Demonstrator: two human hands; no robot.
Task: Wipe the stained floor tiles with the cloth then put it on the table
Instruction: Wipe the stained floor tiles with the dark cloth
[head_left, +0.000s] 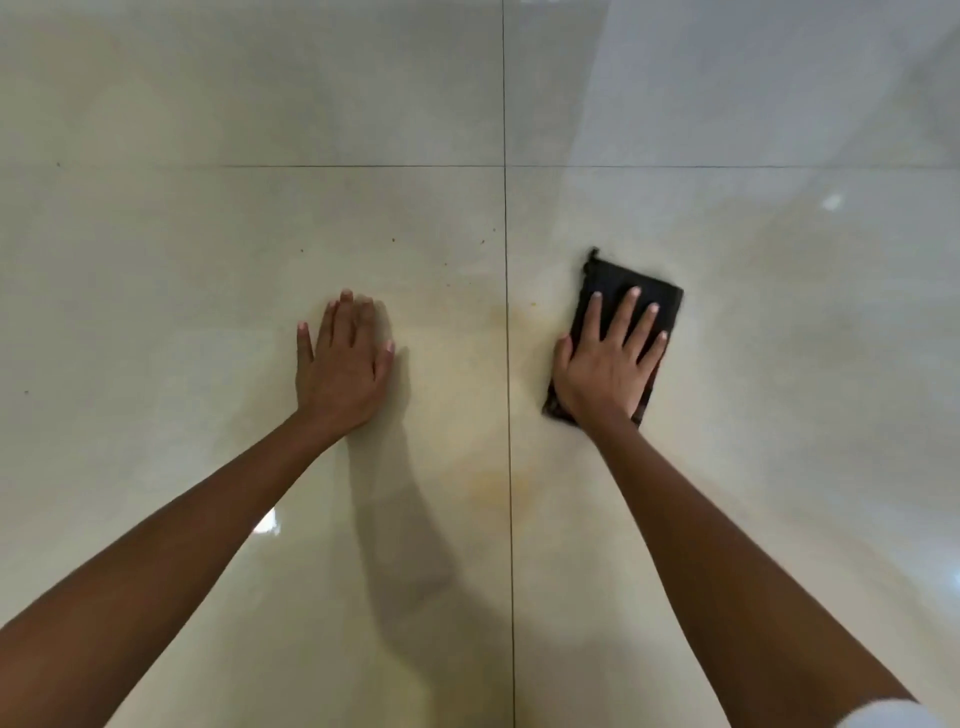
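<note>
My right hand (605, 371) lies flat on the black cloth (610, 275). The fingers are straight and spread, pressing it down on the floor rather than curling round it. The cloth is folded into a rough rectangle and sits on the right-hand tile (779, 364), just right of the dark grout line (506, 208) that runs from near to far. My left hand (340, 364) is also open, palm down on the bare left-hand tile (156, 312), and holds nothing. I judge it is bracing me.

I judge I'm in the wiping step and not near its end. A faint yellowish stain (488, 483) straddles the grout line between my arms, with a paler patch of it farther off, level with the hands. A few small brown specks (393, 240) dot the left tile beyond my left hand. The cloth is beside the stain, not on it, so that patch is yet to be covered. The last step is also undone, and I see no table from here.

No brand, label or writing shows on the cloth or tiles.
</note>
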